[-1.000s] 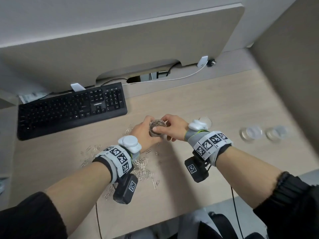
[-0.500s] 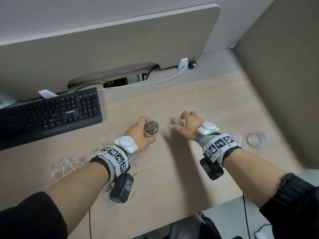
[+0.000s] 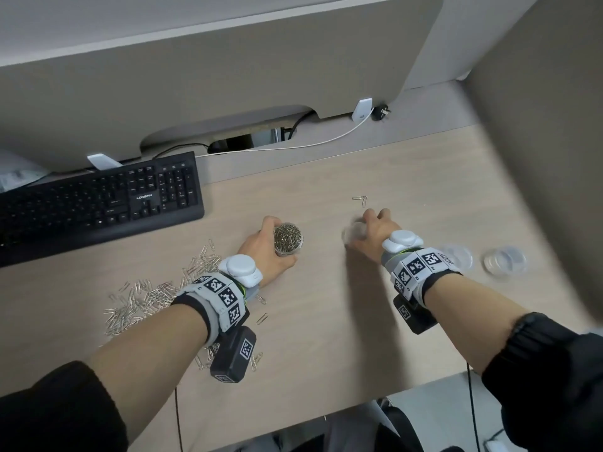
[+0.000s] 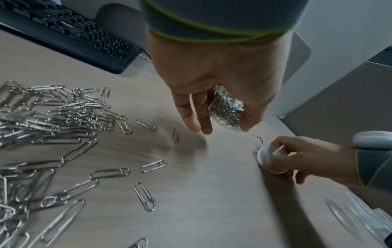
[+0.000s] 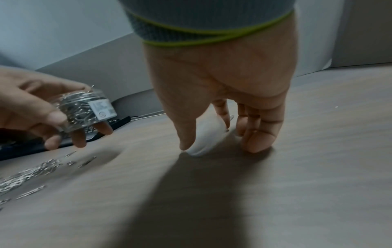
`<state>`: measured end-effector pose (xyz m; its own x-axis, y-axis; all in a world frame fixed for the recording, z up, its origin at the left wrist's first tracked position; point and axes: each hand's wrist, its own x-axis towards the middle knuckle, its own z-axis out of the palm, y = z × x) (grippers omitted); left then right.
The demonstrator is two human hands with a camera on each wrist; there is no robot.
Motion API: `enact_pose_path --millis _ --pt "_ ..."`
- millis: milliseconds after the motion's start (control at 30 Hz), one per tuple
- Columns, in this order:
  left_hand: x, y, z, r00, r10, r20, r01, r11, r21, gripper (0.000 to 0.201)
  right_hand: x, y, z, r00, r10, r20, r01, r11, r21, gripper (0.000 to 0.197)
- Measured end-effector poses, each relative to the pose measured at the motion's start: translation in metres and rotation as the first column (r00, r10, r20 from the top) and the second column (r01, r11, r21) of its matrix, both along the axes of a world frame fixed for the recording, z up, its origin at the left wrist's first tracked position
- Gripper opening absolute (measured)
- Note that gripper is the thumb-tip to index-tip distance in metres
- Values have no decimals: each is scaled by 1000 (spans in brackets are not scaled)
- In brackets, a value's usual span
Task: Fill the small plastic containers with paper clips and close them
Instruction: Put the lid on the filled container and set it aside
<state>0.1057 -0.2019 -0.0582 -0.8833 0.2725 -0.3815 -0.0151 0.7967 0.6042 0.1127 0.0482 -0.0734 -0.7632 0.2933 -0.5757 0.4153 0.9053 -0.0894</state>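
Two grips are engaged at this moment. My left hand (image 3: 266,252) grasps the filled container (image 3: 288,239), fingers and thumb curled round its clear side wall, holding it open-topped and slightly tilted just above the desk (image 3: 326,337). It is packed to the rim with paper clips (image 4: 227,109) and has no lid on. My right hand (image 3: 375,231) is down on the desk, well apart from the left grip on its outer side, with thumb and fingers curled round the edge of a clear round lid (image 4: 269,159) that stands partly on edge against the desk; the lid is blurred in the head view. Handling judgement: the filled container should feel fairly heavy for its size, with a stiff but thin and smooth wall, so hold it round the side wall, below the rim, and keep it level, since a tilt could spill clips. The lid looks light, rigid and slippery; take it by its edge with thumb opposite the fingers, leaving the underside free to seat over the rim. One clip sticks up at the container's rim in the right wrist view and may block the lid. A loose heap of clips (image 3: 153,298) lies behind and outward of my left grip, and two stray clips (image 3: 360,200) lie just beyond my right grip. Two further clear pieces (image 3: 504,260) lie outward of my right wrist; I cannot tell whether they are containers or lids.
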Motion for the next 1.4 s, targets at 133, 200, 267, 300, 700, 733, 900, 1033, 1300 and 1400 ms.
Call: enact_pose_path --millis 133,200,267,300,700,733,900,1033,1300,1400 --pt "-1 0 2 1000 6 3 -6 1000 -8 66 -1 -9 -3 992 123 37 -122 992 -30 34" --pt "-2 2 5 1000 8 -3 -8 1000 -6 66 -1 -11 0 989 144 46 -140 987 -72 22" --pt "-2 2 6 1000 6 -3 -6 1000 -3 66 0 -13 4 997 73 11 -70 985 -159 11" --pt "-2 2 7 1000 3 -3 -3 1000 -3 66 0 -14 7 1000 13 -6 -14 975 -220 8" --pt "8 -22 29 1000 13 -27 -14 1000 -10 61 -15 -77 70 985 -130 -116 49 847 -530 17" --pt "9 -26 31 999 23 -27 -23 1000 0 60 -15 -85 74 984 -116 -135 23 837 -547 15" --pt "11 -48 39 997 76 -23 -76 997 16 60 -13 -119 88 981 -25 -193 -105 767 -633 16" --pt "16 -63 45 993 119 -21 -118 991 57 59 -10 -139 100 979 37 -199 -162 736 -657 20" --pt "20 -80 60 987 160 -2 -159 981 116 57 -6 -165 104 922 185 -340 -350 773 -529 16" --pt "24 -90 64 986 167 -7 -164 972 167 55 -6 -174 108 891 234 -390 -415 770 -485 16"
